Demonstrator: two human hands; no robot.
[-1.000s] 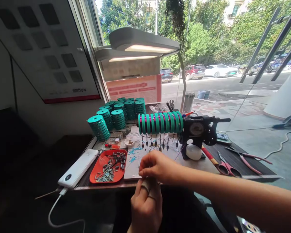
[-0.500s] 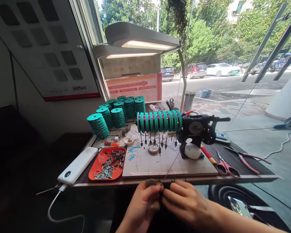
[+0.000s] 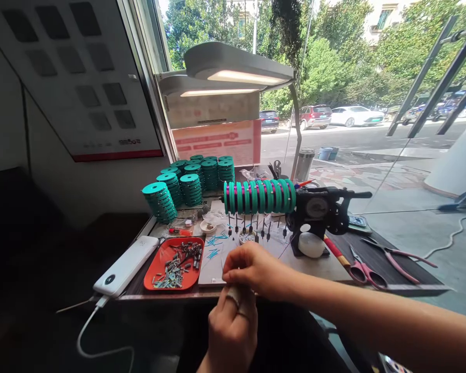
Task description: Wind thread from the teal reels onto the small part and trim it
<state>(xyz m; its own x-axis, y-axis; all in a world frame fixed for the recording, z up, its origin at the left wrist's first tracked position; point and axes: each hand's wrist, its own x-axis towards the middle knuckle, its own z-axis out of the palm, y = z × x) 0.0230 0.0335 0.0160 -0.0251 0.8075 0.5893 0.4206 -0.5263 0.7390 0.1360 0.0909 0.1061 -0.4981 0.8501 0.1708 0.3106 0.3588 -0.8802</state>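
Observation:
My left hand is closed at the front edge of the table, with pale bands around its fingers. What it grips is hidden. Just above it, my right hand pinches with thumb and forefinger, touching or nearly touching the left fingertips. Whatever lies in that pinch is too small to name. A thin line slants from the black winder down behind my right hand. Teal foam spools sit in a row on the winder's shaft, with small dark weights hanging below them. A small bowl of pale beads is partly covered by my right hand.
An orange-red tray of small metal parts lies left, beside a white power bank. Stacked teal spools stand behind. Pink-handled scissors and pliers lie right. A lamp hangs above the table.
My right hand has moved up and left, from beside my left hand to above it, over the board. My left hand has turned upright. The view has shifted slightly.

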